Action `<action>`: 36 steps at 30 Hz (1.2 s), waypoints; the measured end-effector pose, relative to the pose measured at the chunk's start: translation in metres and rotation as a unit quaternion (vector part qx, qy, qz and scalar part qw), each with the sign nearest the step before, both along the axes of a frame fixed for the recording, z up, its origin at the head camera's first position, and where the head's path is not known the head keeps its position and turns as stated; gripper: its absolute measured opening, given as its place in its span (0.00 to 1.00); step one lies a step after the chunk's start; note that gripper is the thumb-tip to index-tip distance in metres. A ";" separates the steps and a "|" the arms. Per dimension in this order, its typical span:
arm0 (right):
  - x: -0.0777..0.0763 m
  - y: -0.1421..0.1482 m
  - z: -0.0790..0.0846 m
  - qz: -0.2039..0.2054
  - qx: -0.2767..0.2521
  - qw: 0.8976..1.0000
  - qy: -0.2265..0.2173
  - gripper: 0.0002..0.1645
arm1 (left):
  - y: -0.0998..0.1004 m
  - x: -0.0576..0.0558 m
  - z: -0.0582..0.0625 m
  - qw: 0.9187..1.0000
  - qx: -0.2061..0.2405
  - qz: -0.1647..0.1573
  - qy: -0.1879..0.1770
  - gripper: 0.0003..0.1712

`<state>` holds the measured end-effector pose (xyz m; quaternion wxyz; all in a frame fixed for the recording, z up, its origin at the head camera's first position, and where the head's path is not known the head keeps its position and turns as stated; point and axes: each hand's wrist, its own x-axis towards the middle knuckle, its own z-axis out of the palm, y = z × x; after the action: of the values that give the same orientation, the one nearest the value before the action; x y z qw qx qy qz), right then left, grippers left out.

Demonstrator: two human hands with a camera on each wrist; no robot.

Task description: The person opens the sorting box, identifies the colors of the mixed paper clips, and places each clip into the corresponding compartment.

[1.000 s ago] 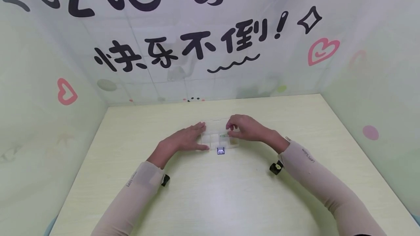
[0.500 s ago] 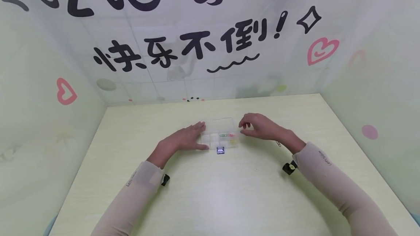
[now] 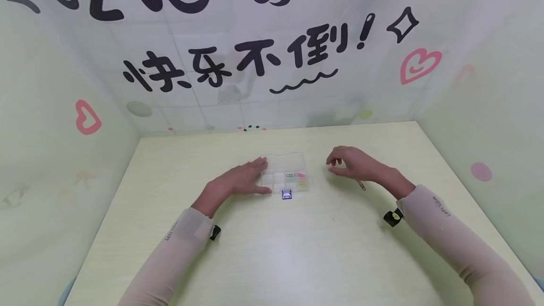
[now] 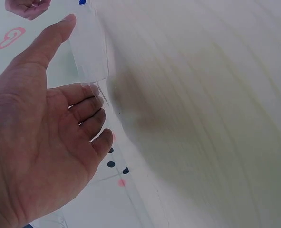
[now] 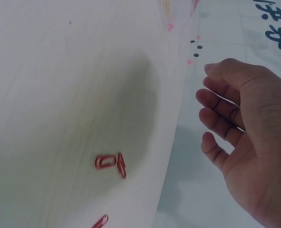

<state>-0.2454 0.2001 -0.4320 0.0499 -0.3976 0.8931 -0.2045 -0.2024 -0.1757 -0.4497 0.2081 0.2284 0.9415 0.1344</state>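
Observation:
A clear plastic compartment box [image 3: 285, 159] lies on the table, its transparent lid raised or folded back at the far side. My left hand [image 3: 246, 179] rests along its left end with fingers and thumb extended; the left wrist view shows the fingertips touching the box [image 4: 89, 50]. Inside the right-hand compartments are a green paper clip [image 3: 290, 175], pink clips [image 3: 301, 174] and yellow ones [image 3: 302, 184]. To the right of the box, my right hand [image 3: 354, 163] hovers with loosely bent fingers, holding nothing. Red paper clips [image 5: 105, 161] lie on the table near it.
A small blue-and-white piece [image 3: 286, 195] sits at the box's front edge. Another red clip [image 5: 100, 222] lies at the bottom of the right wrist view. The back wall [image 3: 221, 112] with lettering rises behind the table [image 3: 272, 249].
My right hand has moved right, away from over the box, uncovering the pink and yellow clips. The left hand stays in place on the box.

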 end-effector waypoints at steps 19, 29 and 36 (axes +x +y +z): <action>-0.006 0.049 -0.004 -0.002 0.028 0.999 -0.029 0.10 | 0.002 -0.001 0.003 1.000 -0.007 0.003 -0.003 0.58; -0.009 0.066 -0.007 -0.010 0.036 0.997 -0.066 0.11 | 0.001 0.000 0.004 1.000 -0.005 0.001 -0.004 0.58; -0.009 0.072 -0.011 -0.019 0.032 0.996 -0.080 0.11 | 0.001 0.000 0.003 1.000 -0.005 0.003 -0.005 0.58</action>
<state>-0.2541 0.2723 -0.4430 0.1296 -0.3616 0.8995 -0.2082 -0.2023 -0.1748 -0.4467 0.2132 0.2238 0.9419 0.1313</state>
